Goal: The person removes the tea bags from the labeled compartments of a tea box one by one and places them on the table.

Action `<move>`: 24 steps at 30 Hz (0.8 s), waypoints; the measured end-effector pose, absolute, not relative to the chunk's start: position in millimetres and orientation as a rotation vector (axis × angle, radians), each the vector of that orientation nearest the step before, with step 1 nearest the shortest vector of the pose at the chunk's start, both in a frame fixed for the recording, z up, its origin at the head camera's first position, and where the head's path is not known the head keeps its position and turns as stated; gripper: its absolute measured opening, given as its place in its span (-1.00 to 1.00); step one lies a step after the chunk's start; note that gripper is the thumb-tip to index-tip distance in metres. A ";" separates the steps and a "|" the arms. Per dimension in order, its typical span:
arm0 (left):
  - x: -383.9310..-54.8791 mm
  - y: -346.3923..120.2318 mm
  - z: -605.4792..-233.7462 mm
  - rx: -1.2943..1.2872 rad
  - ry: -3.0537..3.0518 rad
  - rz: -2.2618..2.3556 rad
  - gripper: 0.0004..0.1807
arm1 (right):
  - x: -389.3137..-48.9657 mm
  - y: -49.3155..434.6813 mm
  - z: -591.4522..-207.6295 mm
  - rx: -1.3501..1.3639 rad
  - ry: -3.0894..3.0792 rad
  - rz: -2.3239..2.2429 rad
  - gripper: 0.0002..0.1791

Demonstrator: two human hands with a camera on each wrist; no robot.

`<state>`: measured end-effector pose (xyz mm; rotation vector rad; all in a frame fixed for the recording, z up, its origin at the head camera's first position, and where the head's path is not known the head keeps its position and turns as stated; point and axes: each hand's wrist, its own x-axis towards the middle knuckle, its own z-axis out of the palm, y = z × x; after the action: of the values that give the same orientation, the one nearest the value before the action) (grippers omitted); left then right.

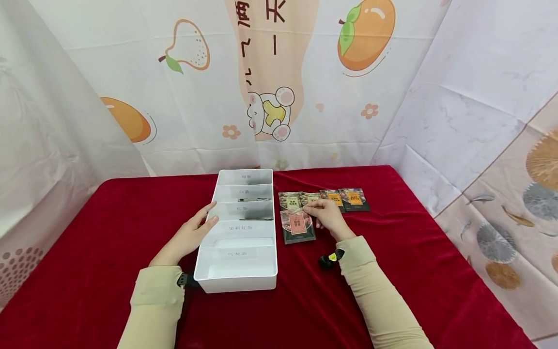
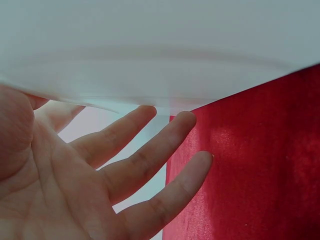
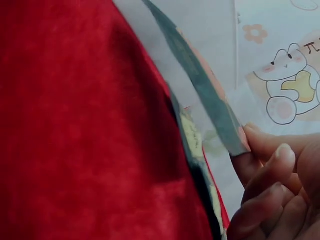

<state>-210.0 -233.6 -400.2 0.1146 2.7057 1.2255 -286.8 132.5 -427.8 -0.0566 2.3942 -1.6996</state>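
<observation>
My right hand [image 1: 326, 216] pinches a pink-labelled sachet [image 1: 298, 227] by its upper right corner. In the right wrist view this sachet [image 3: 210, 100] is lifted off the red cloth, thumb and forefinger on its edge. My left hand [image 1: 192, 235] is at the left wall of a white divided box [image 1: 235, 283], with its fingers spread and fairly straight; the left wrist view shows the palm [image 2: 65, 185] beside the box wall [image 2: 150, 75]. Thin packets [image 1: 255, 199] stand inside some of the box's far compartments, mostly hidden by the dividers.
Beyond the held sachet lie green-labelled sachets [image 1: 289, 200] and orange-labelled sachets [image 1: 354, 199] in a row. A red cloth [image 1: 314, 305] covers the table. Printed white curtains [image 1: 192, 121] stand behind and at both sides.
</observation>
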 end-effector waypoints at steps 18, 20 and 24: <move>-210.2 -233.6 -400.9 0.112 2.691 1.244 -0.25 | -290.1 132.7 -438.5 0.030 2.416 -1.609 -0.69; -210.4 -233.6 -401.1 0.111 2.691 1.245 -0.25 | -290.1 133.0 -438.4 0.029 2.429 -1.600 -0.69; -210.8 -233.4 -400.7 0.115 2.694 1.241 -0.26 | -289.5 133.3 -437.7 0.033 2.462 -1.575 -0.70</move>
<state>-210.8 -233.4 -400.7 0.1149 2.6939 1.2405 -289.5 133.3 -437.7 0.0333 2.4619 -1.5750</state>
